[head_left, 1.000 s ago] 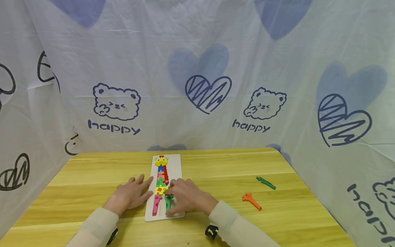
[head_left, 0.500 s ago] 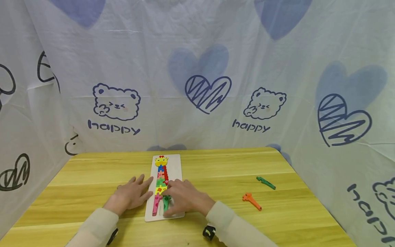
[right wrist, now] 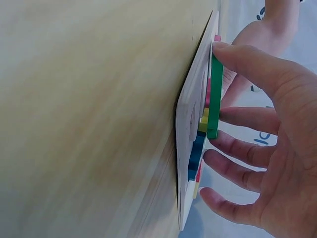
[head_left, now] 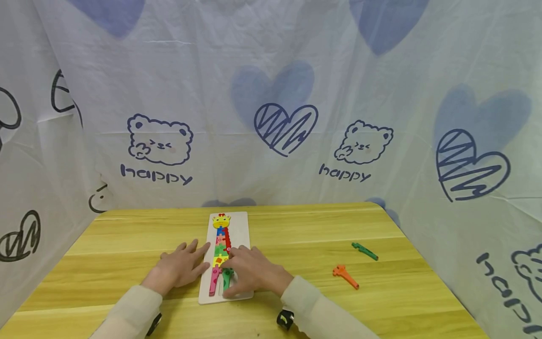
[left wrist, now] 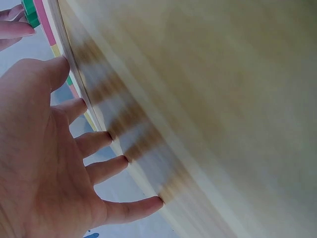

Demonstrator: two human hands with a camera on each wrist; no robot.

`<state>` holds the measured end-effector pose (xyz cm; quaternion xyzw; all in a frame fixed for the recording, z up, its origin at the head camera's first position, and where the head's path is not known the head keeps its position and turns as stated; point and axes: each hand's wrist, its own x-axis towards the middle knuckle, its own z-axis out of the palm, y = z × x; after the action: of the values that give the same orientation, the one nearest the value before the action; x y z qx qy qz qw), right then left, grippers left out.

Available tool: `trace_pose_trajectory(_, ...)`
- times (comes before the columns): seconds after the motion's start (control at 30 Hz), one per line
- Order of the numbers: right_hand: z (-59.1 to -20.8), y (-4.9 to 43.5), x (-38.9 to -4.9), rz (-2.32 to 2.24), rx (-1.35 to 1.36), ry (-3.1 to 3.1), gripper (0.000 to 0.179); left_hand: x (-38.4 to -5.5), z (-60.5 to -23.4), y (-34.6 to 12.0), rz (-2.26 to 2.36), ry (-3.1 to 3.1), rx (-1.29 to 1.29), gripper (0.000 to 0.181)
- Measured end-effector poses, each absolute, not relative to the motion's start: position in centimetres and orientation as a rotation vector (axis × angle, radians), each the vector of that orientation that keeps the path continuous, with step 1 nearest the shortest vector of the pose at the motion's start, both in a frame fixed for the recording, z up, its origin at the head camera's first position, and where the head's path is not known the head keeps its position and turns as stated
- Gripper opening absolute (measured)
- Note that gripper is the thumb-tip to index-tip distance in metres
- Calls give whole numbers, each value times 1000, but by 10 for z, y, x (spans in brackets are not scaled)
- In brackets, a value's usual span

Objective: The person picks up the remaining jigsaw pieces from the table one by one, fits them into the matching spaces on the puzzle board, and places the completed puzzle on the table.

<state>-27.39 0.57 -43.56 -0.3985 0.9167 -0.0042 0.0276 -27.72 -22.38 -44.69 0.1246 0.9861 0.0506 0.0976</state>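
At the bottom of the frame, two cream sleeves are coming in from the lower left and the lower centre, and a small black object is showing beneath the right one. Left of the lower middle, the left hand is lying with spread fingers, gripping nothing, its tips touching the left edge of a white puzzle board. From the other side, the right hand is bending over the board, and its thumb and fingers are pinching a green leg piece by its two ends, parted only by the length of it. The right wrist view is showing this piece raised above the face of the board; whether it is touching the neighbouring pieces, I cannot tell. A pink leg piece is lying just beside it, and a yellow giraffe head is sitting at the board's far end. In the lower right, an orange piece and, farther, a dark green piece are lying on the yellow wood-grain table. Behind it, a pale cloth with hearts, bears and "happy" is hanging, creased, across the back and both sides.
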Motion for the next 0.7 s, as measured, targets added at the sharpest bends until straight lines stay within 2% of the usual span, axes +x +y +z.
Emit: trace_pose_trajectory(0.7,-439,1,-277,-54,-1204,2850,67,-277,-446,-223,155,2919,371,68)
